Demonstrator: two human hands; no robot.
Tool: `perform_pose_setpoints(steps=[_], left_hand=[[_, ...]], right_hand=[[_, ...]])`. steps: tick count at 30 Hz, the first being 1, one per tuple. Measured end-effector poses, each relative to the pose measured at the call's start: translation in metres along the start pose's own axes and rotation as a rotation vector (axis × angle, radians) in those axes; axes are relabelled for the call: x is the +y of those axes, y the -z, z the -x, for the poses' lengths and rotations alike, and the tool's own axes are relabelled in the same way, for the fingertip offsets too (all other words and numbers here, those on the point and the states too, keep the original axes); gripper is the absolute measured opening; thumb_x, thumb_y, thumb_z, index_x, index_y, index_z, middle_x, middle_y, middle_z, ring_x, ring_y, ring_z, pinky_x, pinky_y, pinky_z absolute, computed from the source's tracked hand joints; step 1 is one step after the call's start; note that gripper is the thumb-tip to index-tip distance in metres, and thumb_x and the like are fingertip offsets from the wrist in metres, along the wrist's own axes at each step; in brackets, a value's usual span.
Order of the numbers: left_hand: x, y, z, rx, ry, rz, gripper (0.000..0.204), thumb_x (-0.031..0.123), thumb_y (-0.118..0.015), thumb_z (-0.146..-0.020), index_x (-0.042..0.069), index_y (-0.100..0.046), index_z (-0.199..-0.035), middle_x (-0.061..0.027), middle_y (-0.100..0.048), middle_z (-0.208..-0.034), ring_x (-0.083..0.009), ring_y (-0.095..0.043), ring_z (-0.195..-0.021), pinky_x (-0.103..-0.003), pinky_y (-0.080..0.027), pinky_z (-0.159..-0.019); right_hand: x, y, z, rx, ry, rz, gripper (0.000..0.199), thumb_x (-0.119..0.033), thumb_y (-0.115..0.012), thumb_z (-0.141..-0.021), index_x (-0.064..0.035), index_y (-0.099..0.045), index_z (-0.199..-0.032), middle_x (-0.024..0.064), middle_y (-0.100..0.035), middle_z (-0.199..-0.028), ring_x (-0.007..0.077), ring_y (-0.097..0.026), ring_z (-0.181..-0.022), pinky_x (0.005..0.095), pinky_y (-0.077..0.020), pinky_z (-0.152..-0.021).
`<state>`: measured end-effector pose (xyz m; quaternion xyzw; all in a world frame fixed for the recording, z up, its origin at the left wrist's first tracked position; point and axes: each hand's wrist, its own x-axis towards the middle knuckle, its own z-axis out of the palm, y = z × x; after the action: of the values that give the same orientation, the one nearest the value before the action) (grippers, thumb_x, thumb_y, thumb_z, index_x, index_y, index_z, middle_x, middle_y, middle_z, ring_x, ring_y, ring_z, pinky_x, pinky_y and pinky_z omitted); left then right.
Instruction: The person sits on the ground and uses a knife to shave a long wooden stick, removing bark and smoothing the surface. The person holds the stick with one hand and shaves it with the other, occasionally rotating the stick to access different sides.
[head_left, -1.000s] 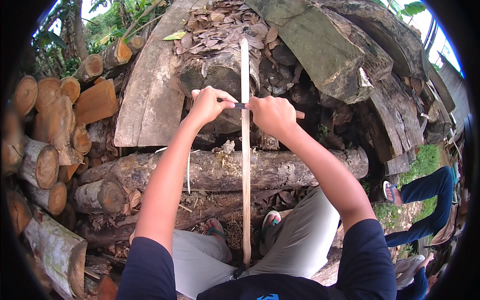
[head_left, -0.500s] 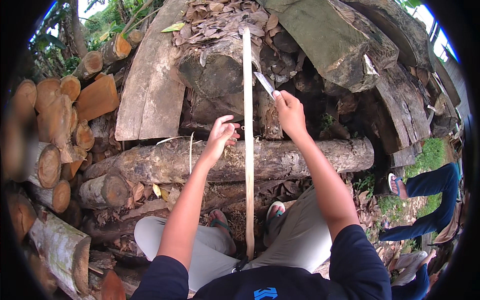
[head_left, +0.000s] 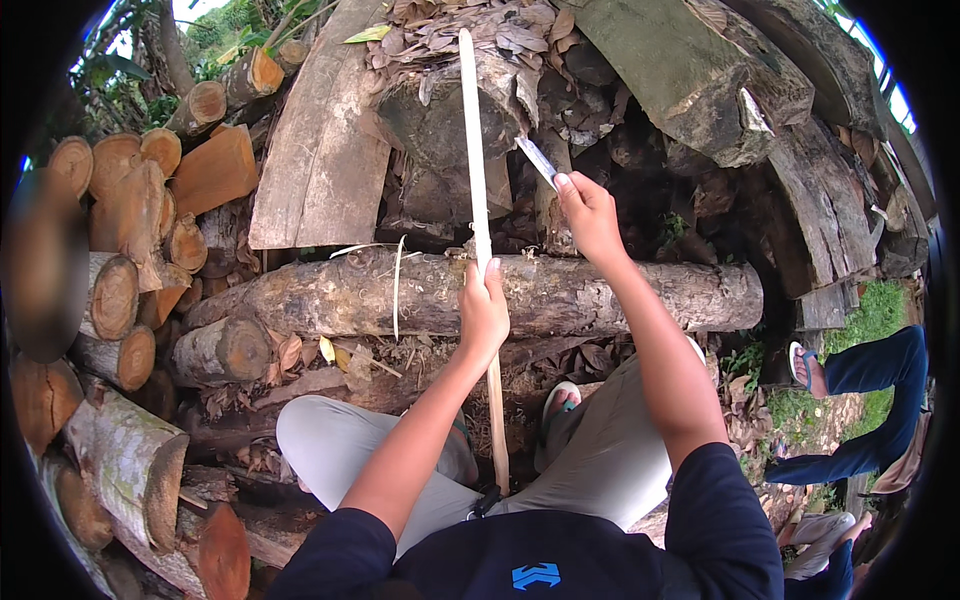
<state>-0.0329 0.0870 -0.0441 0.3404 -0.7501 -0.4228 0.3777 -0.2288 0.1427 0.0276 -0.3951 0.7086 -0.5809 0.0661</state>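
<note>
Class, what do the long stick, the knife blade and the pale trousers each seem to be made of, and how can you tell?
Long stick: bare wood, seemingly unvarnished; it looks pale and slightly uneven.
Knife blade: probably metal, fairly smooth, given its silvery sheen.
Pale trousers: matt cloth, shown by soft folds; the fibre can't be told.

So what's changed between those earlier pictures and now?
The left hand has let go of the knife and taken hold of the pale wooden stick, whose far end has tipped to the left. The right hand has carried the knife off the stick, to its right, and still holds it. The thick log lies crosswise as before.
</note>
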Motion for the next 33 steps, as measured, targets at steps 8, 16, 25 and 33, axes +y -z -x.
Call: perform_pose_setpoints(steps=[8,16,25,33], left_hand=[[0.010,0.001,0.004,0.025,0.055,-0.173,0.026,0.027,-0.048,-0.110,0.001,-0.048,-0.106,-0.0229,-0.060,-0.064,-0.0455,-0.063,-0.059,-0.055,-0.042,-0.051],[0.005,-0.006,0.006,0.089,0.012,-0.186,0.024,0.026,-0.050,-0.109,0.002,-0.051,-0.107,-0.0240,-0.062,-0.068,-0.0480,-0.063,-0.064,-0.057,-0.042,-0.056],[-0.005,-0.007,0.007,0.059,0.077,-0.037,0.029,0.030,-0.054,-0.107,0.002,-0.053,-0.102,-0.0227,-0.064,-0.069,-0.0446,-0.065,-0.063,-0.053,-0.046,-0.055],[-0.027,0.000,0.078,0.096,0.174,0.273,0.033,0.032,-0.063,-0.104,0.000,-0.056,-0.095,-0.0093,-0.056,-0.060,-0.0183,-0.053,-0.050,-0.039,-0.040,-0.049]], right_hand=[[-0.055,-0.017,-0.023,-0.216,0.248,0.533,0.033,-0.043,-0.054,-0.104,-0.0137,-0.068,-0.099,0.0167,-0.067,-0.072,0.0419,-0.068,-0.076,0.0501,-0.0513,-0.066],[-0.046,-0.045,-0.009,-0.362,0.704,0.742,0.028,-0.037,-0.058,-0.102,-0.0133,-0.068,-0.091,0.0110,-0.069,-0.065,0.0368,-0.068,-0.057,0.0505,-0.0548,-0.053],[-0.038,-0.022,-0.006,-0.395,0.744,0.705,0.023,-0.032,-0.065,-0.099,-0.0127,-0.064,-0.086,0.0121,-0.068,-0.069,0.0362,-0.067,-0.061,0.0484,-0.0511,-0.051],[-0.047,-0.027,-0.007,-0.194,0.567,0.780,0.022,-0.029,-0.062,-0.101,-0.0113,-0.063,-0.088,0.0149,-0.066,-0.068,0.0397,-0.066,-0.061,0.0500,-0.0517,-0.052]])
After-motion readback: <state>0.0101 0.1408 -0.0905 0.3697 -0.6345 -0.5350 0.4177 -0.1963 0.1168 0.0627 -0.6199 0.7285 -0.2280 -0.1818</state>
